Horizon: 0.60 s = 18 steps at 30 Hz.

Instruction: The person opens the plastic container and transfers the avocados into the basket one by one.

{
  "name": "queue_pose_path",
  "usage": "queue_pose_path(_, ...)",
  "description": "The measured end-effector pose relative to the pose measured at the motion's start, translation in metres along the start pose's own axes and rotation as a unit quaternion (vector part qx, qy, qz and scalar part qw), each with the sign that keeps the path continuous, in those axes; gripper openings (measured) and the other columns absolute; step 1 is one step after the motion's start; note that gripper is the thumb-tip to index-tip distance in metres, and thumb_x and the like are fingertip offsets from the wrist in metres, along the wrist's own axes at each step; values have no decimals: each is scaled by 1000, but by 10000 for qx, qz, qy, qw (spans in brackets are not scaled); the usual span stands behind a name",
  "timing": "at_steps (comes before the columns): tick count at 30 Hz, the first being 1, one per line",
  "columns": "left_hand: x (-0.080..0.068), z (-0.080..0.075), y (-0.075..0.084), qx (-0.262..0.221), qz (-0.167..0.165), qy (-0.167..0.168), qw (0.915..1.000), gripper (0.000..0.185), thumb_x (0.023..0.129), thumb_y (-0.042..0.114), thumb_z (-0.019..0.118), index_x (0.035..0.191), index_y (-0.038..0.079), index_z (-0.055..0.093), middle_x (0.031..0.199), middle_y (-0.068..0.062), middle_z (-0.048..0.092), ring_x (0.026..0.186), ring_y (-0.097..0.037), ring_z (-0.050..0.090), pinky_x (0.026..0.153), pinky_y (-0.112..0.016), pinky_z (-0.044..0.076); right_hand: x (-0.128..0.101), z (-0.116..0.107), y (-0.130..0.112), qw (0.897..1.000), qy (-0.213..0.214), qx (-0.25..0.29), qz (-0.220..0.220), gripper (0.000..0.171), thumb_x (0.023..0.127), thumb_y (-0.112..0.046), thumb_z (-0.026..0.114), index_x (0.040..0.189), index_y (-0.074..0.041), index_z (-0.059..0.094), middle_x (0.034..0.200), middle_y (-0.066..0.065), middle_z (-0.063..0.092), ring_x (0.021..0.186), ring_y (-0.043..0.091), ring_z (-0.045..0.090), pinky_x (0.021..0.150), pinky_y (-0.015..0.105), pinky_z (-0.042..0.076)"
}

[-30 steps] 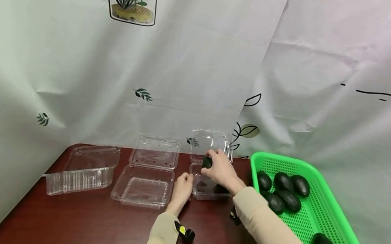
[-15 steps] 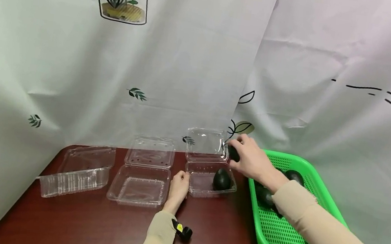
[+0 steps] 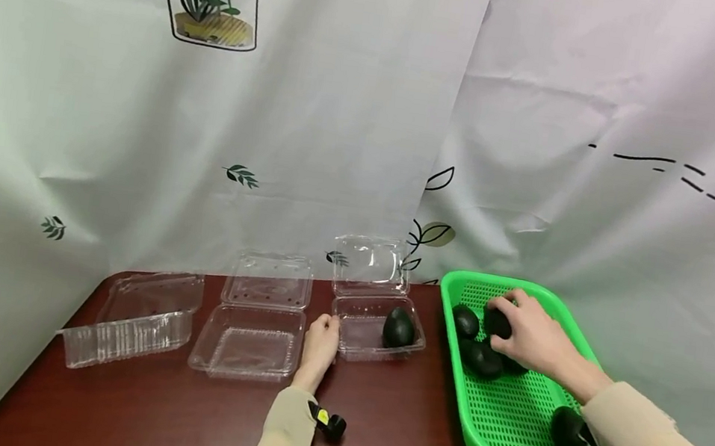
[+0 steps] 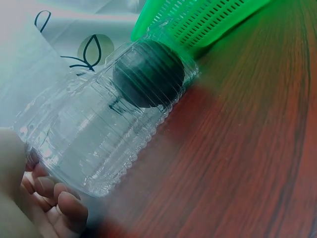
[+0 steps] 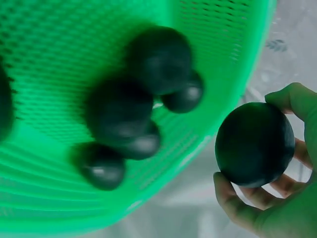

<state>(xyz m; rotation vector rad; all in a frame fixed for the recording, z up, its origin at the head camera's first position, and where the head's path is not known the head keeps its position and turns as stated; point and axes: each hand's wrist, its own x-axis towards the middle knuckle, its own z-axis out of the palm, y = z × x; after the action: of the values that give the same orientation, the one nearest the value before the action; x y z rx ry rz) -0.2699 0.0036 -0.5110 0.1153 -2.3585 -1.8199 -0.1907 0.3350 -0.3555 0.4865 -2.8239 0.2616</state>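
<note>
Dark red-brown wooden table [image 3: 170, 409] against white curtains printed with leaves and a potted plant; we start at the right hand [image 3: 535, 337], over the far end of the green basket [image 3: 505, 438], fingers curled round one dark avocado [image 5: 255, 144], which the wrist view shows cupped in the palm and clear of the mesh, so it reads as a lift-out grip, not a push. Under and beside it we see more loose avocados [image 3: 481, 357] bunched at the far left of the basket and one [image 3: 573, 436] alone near the front right. Basket is stiff perforated plastic, rectangular, raised rim. Left hand [image 3: 319, 339] rests at the left edge of the open clamshell box [image 3: 365, 329], fingertips [image 4: 59, 203] curled under its ribbed rim, seemingly steadying the light tray. One avocado [image 3: 399, 327] already sits in the box's right end. Box is thin clear plastic, ridged walls, hinged lid standing up behind. Further left: a second open clamshell [image 3: 251, 330], and a third clear container [image 3: 126, 328] lying skewed. Avocados look matte, blackish-green, egg-shaped. Small black-and-yellow device [image 3: 327, 422] at the left wrist
</note>
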Motion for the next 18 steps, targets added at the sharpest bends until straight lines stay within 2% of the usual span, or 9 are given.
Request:
queue_pose_path(5,-1,0,-1,33,7,11,10000,28,100,20,46,75,8,51,57,-6,48,32,-13,40,35,-28,35,-27,8,14,9990,-346,261,64,47,78,-15,77,120,-4,62,115,16,52,92,28,55,64,37,45)
queue_pose_path(9,0,0,0,36,-4,-42,10000,28,100,21,46,75,9,50,56,-6,47,31,-13,40,35,-28,36,-35,16,17,9945,-841,555,-267,45,76,-13,77,118,-7,62,114,10,52,87,19,55,68,34,45)
queue_pose_path(14,1,1,1,-10,42,-92,9999,28,100,22,45,75,9,50,57,-5,47,31,-12,39,34,-27,35,-38,20,11,9818,-1608,887,-480,45,76,-13,74,119,-13,60,115,1,49,87,14,51,69,31,42)
queue_pose_path(18,-1,0,1,36,-27,-49,10000,29,101,21,46,75,9,50,57,-6,47,32,-13,39,34,-26,35,-38,23,2,9668,-2276,1025,-547,44,77,-12,73,119,-14,60,113,0,48,87,15,49,68,32,40)
